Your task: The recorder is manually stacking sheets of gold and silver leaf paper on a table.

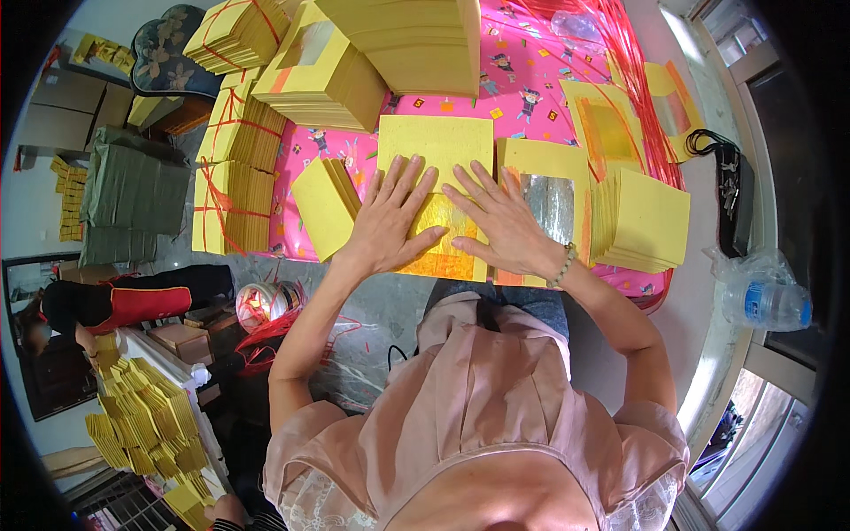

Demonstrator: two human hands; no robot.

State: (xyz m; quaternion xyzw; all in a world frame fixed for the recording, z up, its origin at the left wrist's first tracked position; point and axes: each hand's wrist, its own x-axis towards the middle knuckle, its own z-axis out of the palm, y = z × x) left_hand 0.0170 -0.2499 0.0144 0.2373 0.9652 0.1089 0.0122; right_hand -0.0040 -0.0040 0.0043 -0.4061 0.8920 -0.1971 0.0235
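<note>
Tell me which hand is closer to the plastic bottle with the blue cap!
Right: the right hand is to the left of the plastic bottle; the left hand is even farther left.

A rectangular table covered in bright pink cloth printed with small cartoon figures [544, 66] is the landmark. Below its left corner spreads a glossy grey floor [341, 363]. Left of the table stand a dark chair with floral upholstery [173, 49], a bulky stack draped in dark green sheeting [133, 195] and a pale wall [37, 208]. Right of it, bright daylight strikes a whitish ledge [708, 376] beside a pale-framed glass window [753, 434].
</note>
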